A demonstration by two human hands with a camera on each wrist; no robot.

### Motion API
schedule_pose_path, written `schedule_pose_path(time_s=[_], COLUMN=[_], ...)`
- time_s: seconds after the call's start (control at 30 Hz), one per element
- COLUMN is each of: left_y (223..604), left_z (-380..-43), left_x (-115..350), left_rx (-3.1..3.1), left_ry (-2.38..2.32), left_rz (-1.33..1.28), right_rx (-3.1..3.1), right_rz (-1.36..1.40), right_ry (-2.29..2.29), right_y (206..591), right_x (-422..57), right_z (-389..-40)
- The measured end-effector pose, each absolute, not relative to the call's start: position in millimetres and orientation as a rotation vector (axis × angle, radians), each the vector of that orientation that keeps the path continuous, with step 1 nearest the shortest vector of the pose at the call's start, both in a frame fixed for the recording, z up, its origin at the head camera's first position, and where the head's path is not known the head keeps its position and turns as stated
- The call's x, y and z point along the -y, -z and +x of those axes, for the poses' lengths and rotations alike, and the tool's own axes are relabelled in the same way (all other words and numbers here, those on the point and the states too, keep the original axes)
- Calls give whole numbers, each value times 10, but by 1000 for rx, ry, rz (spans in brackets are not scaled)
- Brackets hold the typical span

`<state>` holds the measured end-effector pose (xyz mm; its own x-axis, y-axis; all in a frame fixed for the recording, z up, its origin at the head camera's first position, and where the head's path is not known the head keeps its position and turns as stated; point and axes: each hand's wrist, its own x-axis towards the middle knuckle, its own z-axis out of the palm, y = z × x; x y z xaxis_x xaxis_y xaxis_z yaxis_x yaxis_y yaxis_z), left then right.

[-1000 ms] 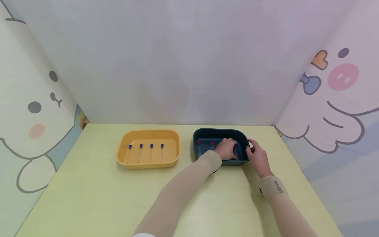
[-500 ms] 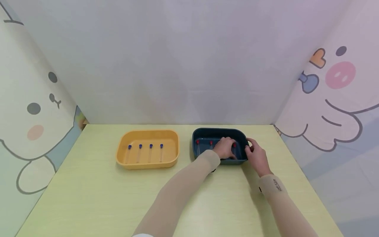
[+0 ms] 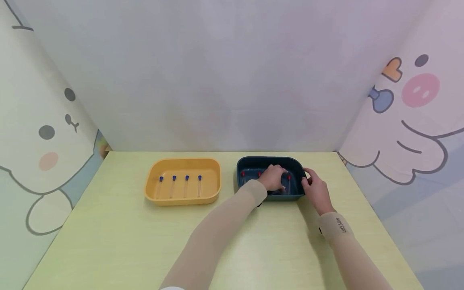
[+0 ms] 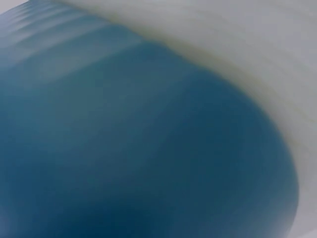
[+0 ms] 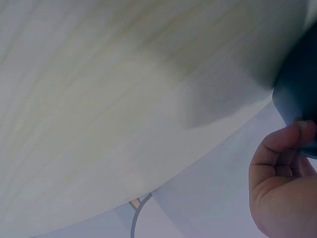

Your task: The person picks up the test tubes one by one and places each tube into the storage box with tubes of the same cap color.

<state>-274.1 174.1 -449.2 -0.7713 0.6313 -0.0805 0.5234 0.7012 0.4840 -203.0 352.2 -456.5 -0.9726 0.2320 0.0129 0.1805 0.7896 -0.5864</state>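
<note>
My left hand (image 3: 272, 177) is inside a dark blue tray (image 3: 268, 198), its thumb and index finger spread apart with no thing visible between them. A thin clear tube with a red cap (image 3: 289, 178) lies just right of those fingers. Two more red caps (image 3: 243, 173) show to the left; the hand covers part of the tray floor. With thumb and fingers, my right hand (image 3: 317, 194) pinches the tray's right rim, as the right wrist view also shows around the tray corner (image 5: 302, 89). In the left wrist view, the tray wall (image 4: 223, 148) fills the picture, blurred.
To the left stands a yellow tray (image 3: 183, 202) with several clear blue-capped tubes (image 3: 186, 178) lying in a row. Both trays sit on a pale yellow table (image 3: 119, 241). A white curtain (image 3: 217, 80) hangs behind, with printed cartoon panels at both sides.
My left hand has shifted slightly left inside the dark blue tray, away from the rightmost red-capped tube, which now shows more fully. My right hand keeps its grip on the rim.
</note>
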Motion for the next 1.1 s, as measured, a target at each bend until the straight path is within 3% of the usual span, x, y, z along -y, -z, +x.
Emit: schedule_pose_path(time_s=[0.57, 1.1], left_y=[4532, 4163], left_z=[-2822, -2870], left_x=[-1570, -1331], left_rx=[-2669, -2724], left_ry=[-562, -566], left_rz=[917, 905], right_rx=[2906, 2963], right_rz=[-310, -236], right_ry=[-924, -828], right_y=[4618, 4552], right_x=[-3482, -3628], right_z=[-2138, -2235])
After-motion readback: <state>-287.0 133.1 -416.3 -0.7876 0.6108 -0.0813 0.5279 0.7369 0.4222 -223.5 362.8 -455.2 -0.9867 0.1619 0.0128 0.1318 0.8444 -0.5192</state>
